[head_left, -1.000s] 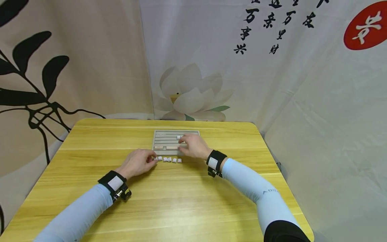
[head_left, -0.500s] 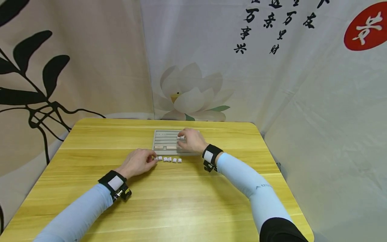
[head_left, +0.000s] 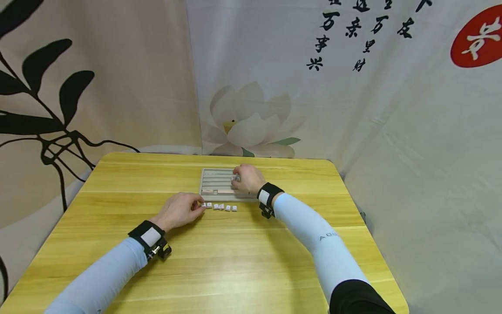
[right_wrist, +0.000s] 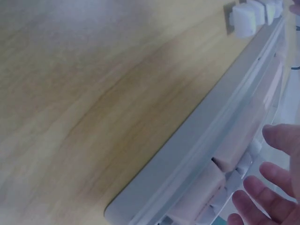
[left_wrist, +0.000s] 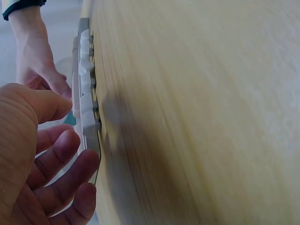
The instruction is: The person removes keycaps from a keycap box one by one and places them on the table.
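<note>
A pale grey keyboard (head_left: 208, 173) with ridged rows lies near the table's far edge. In the right wrist view, long pinkish keycaps (right_wrist: 201, 187) run along its front row. My right hand (head_left: 249, 179) reaches over its right half. Thumb and fingertips are apart around one or two small white keycaps (head_left: 235, 178) there; I see no pinch. Several loose white keycaps (head_left: 222, 207) stand in a line before the keyboard's front edge. My left hand (head_left: 180, 210) rests at the line's left end, fingers loosely bent beside a keycap (head_left: 204, 205), with nothing visible held in the left wrist view.
The wooden table (head_left: 211, 261) extends around the keyboard on all sides. A printed cloth (head_left: 251, 52) with a lotus and characters hangs behind it. Both wrists wear black straps with small cameras (head_left: 158, 249).
My right hand has moved slightly forward and left over the keyboard, with a second white keycap showing beside the first midway. My left hand stays in place. The head view shifts slightly.
</note>
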`<state>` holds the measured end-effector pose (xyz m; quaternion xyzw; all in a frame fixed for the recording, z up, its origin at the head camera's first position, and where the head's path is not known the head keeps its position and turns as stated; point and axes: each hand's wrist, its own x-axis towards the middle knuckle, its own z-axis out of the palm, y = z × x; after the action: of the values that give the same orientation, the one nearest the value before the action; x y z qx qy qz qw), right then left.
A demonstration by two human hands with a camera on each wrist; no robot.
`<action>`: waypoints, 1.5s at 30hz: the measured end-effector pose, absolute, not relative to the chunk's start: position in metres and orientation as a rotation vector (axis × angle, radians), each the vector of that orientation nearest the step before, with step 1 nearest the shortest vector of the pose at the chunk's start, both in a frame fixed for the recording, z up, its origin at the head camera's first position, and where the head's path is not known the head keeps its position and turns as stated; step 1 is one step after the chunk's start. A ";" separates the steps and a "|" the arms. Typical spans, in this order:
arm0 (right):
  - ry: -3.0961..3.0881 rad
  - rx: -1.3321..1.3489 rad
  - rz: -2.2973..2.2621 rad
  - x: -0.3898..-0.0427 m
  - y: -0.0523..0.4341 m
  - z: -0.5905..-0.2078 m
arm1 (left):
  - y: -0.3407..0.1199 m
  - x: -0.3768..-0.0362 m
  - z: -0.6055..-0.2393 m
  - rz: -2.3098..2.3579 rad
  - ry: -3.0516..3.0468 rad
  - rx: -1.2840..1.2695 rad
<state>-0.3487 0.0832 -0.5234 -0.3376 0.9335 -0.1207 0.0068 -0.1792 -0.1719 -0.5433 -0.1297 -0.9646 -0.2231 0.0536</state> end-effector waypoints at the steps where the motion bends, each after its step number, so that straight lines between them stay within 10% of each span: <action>1: 2.923 -1.038 -0.367 -0.349 0.083 -0.524 | -0.172 -0.179 -0.543 -0.676 -2.931 -0.396; 45: 2.958 -1.141 -0.265 -0.352 0.074 -0.529 | -0.169 -0.178 -0.542 -0.659 -2.948 -0.415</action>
<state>-0.3520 0.0737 -0.5293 -0.3586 0.9296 -0.0832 -0.0201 -0.1784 -0.1690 -0.5422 -0.1360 -0.9658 -0.2159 0.0460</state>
